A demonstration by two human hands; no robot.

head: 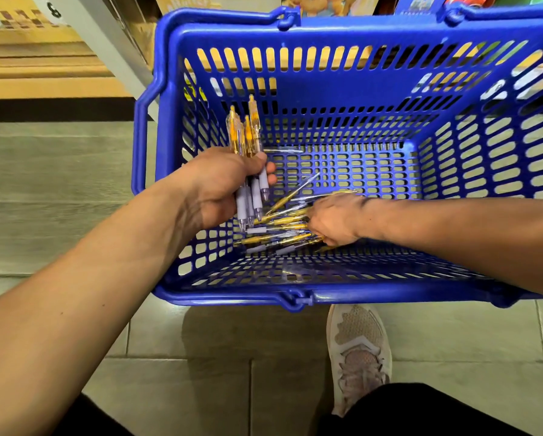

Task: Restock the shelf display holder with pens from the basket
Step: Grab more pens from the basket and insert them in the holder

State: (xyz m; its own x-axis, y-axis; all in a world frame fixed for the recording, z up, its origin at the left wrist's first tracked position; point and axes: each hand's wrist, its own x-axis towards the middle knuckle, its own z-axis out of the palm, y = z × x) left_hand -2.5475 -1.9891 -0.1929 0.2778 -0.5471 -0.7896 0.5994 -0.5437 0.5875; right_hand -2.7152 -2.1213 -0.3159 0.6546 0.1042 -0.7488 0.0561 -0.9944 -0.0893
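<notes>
While the left grip [223, 187] clamps a pen bundle [248, 136], the right grip [334, 218], fingers hidden so closure unclear, should align the loose pens [273, 239] near the basket [232, 298]'s near-left corner before lifting.

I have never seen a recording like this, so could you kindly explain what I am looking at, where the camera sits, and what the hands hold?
There is no machine here: a person works with bare hands. The single picture comes from a camera worn on their head, looking down. Below them is a blue basket. The left hand grips a bunch of pens. The right hand reaches into the loose pens on the basket's bottom; whether it grips any, I cannot tell. A shoe shows on the tiled floor.
</notes>
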